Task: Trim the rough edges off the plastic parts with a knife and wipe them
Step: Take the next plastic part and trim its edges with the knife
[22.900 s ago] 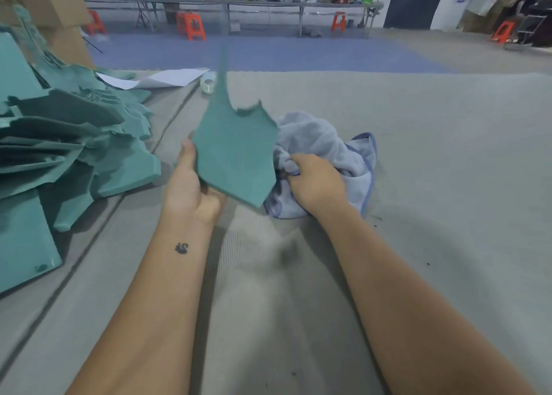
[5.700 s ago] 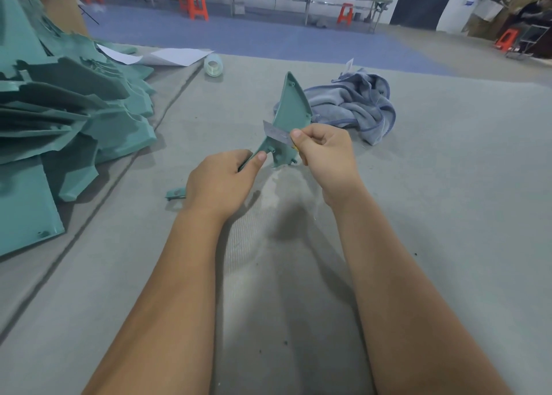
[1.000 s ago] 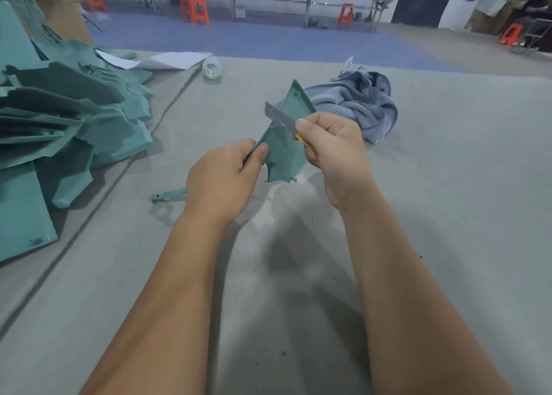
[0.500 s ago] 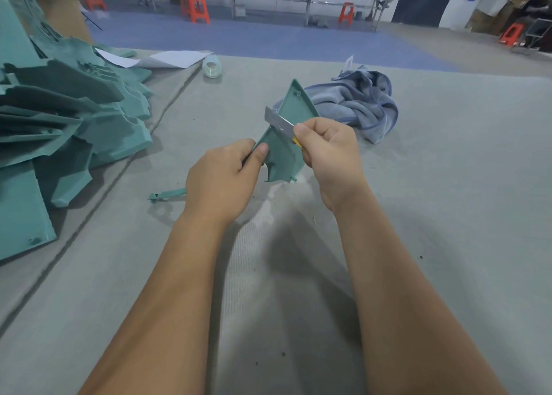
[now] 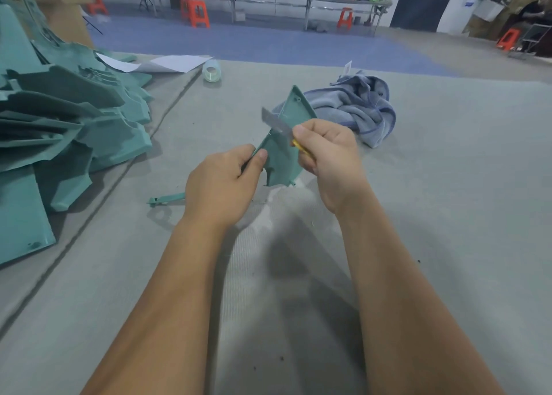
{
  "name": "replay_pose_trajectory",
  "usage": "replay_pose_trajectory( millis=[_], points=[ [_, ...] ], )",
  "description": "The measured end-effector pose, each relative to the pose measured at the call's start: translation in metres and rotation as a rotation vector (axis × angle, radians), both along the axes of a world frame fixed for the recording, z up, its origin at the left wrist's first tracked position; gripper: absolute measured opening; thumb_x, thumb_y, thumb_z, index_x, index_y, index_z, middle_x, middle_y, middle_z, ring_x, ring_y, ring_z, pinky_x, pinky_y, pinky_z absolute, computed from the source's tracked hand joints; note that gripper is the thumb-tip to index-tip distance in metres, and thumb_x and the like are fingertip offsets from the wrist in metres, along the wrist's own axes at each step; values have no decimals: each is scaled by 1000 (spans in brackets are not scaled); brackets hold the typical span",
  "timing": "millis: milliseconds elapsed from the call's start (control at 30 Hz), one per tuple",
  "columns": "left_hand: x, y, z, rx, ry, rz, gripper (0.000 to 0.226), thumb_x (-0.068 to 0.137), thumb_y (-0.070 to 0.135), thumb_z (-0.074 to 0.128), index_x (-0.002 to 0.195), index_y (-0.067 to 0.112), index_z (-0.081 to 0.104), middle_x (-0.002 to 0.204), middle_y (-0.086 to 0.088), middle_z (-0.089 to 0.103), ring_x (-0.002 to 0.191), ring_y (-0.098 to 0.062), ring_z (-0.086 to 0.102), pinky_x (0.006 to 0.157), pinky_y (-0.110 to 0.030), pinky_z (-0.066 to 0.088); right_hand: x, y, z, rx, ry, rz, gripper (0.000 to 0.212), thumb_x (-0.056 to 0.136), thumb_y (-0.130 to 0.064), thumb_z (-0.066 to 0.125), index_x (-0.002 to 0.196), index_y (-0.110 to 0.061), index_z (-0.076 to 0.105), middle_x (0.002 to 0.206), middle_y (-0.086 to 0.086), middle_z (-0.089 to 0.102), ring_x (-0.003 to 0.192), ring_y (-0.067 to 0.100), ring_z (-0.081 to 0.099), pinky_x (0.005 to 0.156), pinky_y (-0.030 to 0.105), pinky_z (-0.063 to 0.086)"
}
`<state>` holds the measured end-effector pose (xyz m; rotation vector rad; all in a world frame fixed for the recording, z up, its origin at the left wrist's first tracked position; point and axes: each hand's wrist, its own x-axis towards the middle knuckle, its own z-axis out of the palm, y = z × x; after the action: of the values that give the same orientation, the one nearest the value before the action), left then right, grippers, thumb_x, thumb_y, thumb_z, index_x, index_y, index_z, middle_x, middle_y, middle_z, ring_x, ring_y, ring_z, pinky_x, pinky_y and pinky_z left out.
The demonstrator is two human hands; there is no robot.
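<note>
The left hand (image 5: 222, 182) is pinching the teal plastic part (image 5: 282, 152) by its lower corner above mid-bench; the right hand (image 5: 327, 152) is gripping the knife (image 5: 276, 124), blade lying against the part's edge at 11 o'clock. The part looks light, thin and stiff, best held near the cut.

one knife (image 5: 276, 124), one cloth (image 5: 358, 107), one tape roll (image 5: 212, 71), four orange stools (image 5: 195, 12).

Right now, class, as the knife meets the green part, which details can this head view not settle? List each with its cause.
- Knife handle: hidden inside the right hand; only a yellow bit shows.
- Green plastic part lower left corner: covered by the left hand.
- Pile of green parts: cut off by the left edge.
- Towel tag: too small to read.
</note>
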<state>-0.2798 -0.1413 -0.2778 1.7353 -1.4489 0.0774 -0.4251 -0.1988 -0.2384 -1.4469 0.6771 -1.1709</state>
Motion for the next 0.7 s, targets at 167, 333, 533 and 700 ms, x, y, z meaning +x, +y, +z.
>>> replay_pose_trajectory(
  millis=[167,333,533,700],
  points=[
    [0,0,-1,-3,5,-1,42,95,48,40,66,18,43,50,2,43,53,-13,46,47,-30,29,6,4,-5,-44,135,35,32,95,-4,52,64,-10,52,45,-11,37,44,5,28,45,16,25],
    [1,-1,-1,3,7,2,44,95,48,39,66,16,43,51,1,43,55,-16,46,49,-31,30,6,0,-13,-42,120,0,31,96,-6,52,65,-10,53,47,-10,36,45,5,27,47,18,25],
    [0,1,0,-2,14,2,45,92,50,36,59,20,34,50,1,41,53,-16,44,47,-30,25,7,-6,-10,-20,7,-90,32,98,-4,50,68,-13,57,44,-16,44,43,-1,33,48,14,30],
    [0,2,-2,-4,24,-13,41,93,49,38,59,27,39,49,2,41,51,-12,43,47,-30,22,1,-7,-5,-32,-20,-66,32,99,-2,47,70,-10,56,46,-17,45,42,-1,35,47,11,31]
  ],
)
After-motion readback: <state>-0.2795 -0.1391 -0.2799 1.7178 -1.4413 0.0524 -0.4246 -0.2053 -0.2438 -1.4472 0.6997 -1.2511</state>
